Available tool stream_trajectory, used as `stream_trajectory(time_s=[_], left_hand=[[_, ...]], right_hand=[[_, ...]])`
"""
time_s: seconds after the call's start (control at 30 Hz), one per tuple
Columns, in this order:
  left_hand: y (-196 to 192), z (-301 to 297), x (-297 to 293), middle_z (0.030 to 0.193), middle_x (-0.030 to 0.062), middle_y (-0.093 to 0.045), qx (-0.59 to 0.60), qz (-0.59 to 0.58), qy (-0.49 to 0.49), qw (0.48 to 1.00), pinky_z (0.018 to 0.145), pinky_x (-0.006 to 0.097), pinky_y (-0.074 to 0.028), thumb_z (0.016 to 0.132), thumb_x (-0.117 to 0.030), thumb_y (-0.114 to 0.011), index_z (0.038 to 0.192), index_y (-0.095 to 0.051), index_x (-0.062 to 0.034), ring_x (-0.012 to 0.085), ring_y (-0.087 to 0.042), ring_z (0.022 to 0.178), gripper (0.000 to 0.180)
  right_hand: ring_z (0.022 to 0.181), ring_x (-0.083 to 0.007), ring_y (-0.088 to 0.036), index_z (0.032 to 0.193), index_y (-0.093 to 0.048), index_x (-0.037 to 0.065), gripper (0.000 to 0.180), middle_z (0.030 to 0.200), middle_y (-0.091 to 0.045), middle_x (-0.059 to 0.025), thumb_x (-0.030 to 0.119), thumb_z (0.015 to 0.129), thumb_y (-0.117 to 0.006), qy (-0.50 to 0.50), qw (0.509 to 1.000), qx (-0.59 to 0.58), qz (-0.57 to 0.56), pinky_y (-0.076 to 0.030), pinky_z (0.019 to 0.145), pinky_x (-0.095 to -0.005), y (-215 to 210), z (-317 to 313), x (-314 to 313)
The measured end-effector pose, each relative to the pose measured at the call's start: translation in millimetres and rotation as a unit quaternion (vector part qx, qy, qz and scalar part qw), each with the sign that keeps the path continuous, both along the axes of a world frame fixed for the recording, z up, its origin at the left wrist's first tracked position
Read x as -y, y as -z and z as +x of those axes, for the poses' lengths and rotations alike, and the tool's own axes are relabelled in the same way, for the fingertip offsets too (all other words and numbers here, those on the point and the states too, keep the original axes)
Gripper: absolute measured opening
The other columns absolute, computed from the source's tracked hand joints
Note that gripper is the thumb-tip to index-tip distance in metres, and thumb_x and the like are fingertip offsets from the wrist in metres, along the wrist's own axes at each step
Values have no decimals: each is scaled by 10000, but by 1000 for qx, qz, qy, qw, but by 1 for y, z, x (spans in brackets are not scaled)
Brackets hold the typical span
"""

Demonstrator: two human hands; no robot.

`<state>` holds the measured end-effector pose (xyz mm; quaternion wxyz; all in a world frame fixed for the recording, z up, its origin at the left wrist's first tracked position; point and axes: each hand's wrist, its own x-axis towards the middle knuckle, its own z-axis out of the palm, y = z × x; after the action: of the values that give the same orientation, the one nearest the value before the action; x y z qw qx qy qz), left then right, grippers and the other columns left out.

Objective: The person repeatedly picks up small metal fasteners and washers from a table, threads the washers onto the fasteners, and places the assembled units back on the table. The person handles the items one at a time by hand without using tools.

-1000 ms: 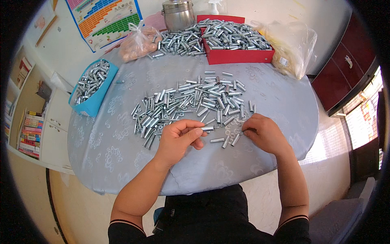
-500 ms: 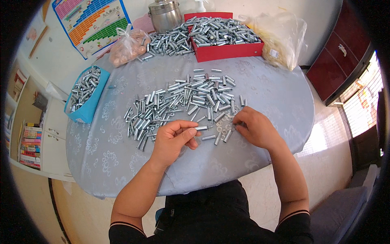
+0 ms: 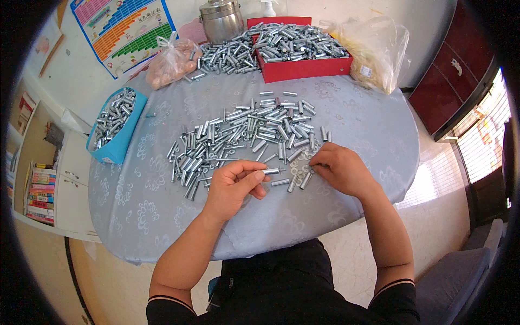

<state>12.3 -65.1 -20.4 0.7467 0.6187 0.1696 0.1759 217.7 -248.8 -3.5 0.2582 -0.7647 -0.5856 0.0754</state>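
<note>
My left hand (image 3: 234,185) is closed around a shiny metal sleeve (image 3: 272,171), thumb and index finger pinching one end. A thin tip, like a bolt's thread, sticks out of the sleeve's right end. Over a small heap of pale ring washers (image 3: 297,168) is my right hand (image 3: 342,169), its fingertips drawn together at the heap's right edge. What they hold, if anything, is too small to make out. Beyond both hands spreads a loose pile of metal sleeves and bolts (image 3: 268,127). Several sleeves lie between the hands, one of them (image 3: 280,182) just below the held one.
A red box (image 3: 309,69) brimming with metal parts stands at the back, beside more loose parts (image 3: 230,57). A blue box (image 3: 122,135) of parts sits at the left. Two clear bags (image 3: 170,67) (image 3: 374,65) and a steel pot (image 3: 221,21) line the far side of the cloth-covered table (image 3: 157,216).
The right fingertips have shifted slightly left over the washers. The left hand keeps its grip on the sleeve with barely any movement.
</note>
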Motion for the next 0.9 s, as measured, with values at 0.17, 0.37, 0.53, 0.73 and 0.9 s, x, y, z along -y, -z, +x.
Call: stream_trajectory(time_s=[0.17, 0.37, 0.53, 0.73, 0.9], left_hand=[[1, 0, 0, 888, 108, -699, 2, -4, -1, 1000, 577, 254, -543, 913, -70, -618, 1083, -651, 4, 122, -634, 627, 189], [-1, -1, -2, 898, 111, -699, -4, -13, -14, 1000, 581, 256, -539, 915, -77, -616, 1089, -648, 3, 122, -630, 630, 194], [-5, -1, -2, 907, 118, -700, -18, -15, -31, 999, 574, 250, -535, 920, -80, -609, 1095, -641, 10, 124, -631, 629, 199], [-2, -2, -4, 907, 123, -701, 3, -24, -31, 999, 569, 249, -537, 925, -81, -604, 1095, -639, 15, 127, -632, 619, 199], [-2, -3, -6, 897, 120, -699, 4, -24, -46, 999, 566, 254, -540, 926, -75, -601, 1091, -641, 14, 126, -633, 618, 192]], right_hand=[[852, -323, -612, 905, -672, 59, 114, 888, -618, -132, 126, 828, -622, 12, 1000, 2, 15, -501, 751, -405, 2, -1, -2], [655, -117, -583, 937, -672, 15, 114, 778, -645, -63, 66, 835, -676, 110, 943, -280, 141, -480, 608, -272, -2, -35, -23], [684, -61, -563, 929, -661, -23, 117, 780, -642, -24, 68, 857, -671, 85, 905, -376, 178, -472, 609, -233, 7, -51, -33], [703, -59, -577, 919, -662, -24, 103, 797, -653, -21, 49, 848, -675, 64, 888, -414, 191, -484, 625, -228, 9, -56, -42], [716, -69, -599, 898, -653, -29, 90, 805, -661, -36, 37, 843, -678, 56, 889, -417, 181, -488, 623, -227, 6, -57, -47]])
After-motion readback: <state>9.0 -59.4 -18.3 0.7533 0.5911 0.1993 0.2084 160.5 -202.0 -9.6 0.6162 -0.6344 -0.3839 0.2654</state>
